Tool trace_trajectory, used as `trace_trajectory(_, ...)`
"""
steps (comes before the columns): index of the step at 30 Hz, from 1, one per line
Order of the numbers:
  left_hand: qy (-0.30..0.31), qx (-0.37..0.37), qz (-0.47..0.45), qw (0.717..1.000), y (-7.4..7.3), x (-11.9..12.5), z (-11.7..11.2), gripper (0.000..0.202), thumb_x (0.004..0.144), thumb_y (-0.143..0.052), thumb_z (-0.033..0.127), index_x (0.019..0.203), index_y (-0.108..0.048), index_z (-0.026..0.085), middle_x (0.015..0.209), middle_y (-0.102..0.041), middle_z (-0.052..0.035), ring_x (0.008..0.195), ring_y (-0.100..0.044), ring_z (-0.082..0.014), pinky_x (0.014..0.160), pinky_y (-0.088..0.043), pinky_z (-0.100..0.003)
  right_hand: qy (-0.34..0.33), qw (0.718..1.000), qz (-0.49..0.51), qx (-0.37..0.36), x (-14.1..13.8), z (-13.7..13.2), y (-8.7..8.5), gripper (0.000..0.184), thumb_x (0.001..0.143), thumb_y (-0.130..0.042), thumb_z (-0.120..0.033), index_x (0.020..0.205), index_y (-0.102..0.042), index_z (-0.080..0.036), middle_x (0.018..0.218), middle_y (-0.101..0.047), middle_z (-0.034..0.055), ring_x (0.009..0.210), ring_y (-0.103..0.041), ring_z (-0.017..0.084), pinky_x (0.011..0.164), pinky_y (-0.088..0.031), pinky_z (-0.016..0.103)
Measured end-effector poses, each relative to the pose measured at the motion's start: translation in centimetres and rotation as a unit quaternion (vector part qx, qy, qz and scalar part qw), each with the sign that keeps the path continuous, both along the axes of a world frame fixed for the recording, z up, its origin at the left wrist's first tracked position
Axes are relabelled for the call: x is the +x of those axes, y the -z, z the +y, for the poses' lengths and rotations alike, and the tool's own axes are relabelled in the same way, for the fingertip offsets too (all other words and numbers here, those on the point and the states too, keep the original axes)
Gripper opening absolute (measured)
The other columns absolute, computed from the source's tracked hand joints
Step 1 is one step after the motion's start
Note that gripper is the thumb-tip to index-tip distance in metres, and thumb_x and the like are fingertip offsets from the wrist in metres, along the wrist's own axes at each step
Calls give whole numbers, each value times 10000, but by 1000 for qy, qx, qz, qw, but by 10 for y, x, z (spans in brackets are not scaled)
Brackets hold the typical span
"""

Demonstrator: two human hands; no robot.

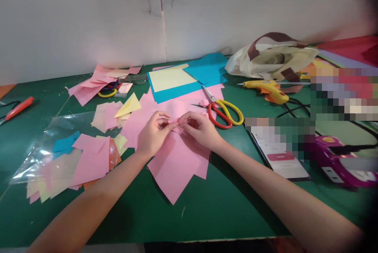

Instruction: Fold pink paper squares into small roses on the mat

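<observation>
Between my two hands is a small piece of pink paper (pixel 177 128), pinched by the fingertips of both. My left hand (pixel 155 133) grips its left side, with the fingers curled. From the right, my right hand (pixel 201 129) closes thumb and forefinger on it. Below and around the hands lie larger pink sheets (pixel 174 170), overlapping on the green table. Just past my right hand, a pair of scissors (pixel 223 111) with one red and one yellow handle rests partly on pink paper. Its blades are slightly apart.
Blue and pale yellow sheets (pixel 169 80) lie behind the hands. To the left is a clear plastic bag (pixel 38 158) with coloured paper pieces. On the right are a yellow glue gun (pixel 270 89), a phone (pixel 280 158), a purple device (pixel 333 162) and a cloth bag (pixel 242 60).
</observation>
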State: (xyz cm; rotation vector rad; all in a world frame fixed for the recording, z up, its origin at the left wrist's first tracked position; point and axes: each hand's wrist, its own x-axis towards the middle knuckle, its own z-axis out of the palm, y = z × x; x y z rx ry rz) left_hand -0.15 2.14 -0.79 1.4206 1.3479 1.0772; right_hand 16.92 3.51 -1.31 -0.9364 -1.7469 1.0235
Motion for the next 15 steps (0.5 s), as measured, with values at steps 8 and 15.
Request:
trace_trajectory(8,13,-21,-114,993,2,1,3,314,734,-696,345,981,-541,228,721,-691,8,629,-651,-147,650,-470,-258,-12,1000,-6,-23,2,-1,-2,111,836,-550,-202,873,-653,-185,772,-649,27,692,-591,150,636,-464,288)
trace_trajectory(15,21,-23,-114,993,0,0,2,356,716,-712,308,1020,-545,228,694,-639,31,621,-610,-117,602,-465,-222,-12,998,36,-49,0,-3,-2,118,831,-576,-264,870,-648,-179,773,-648,35,705,-605,153,641,-484,296)
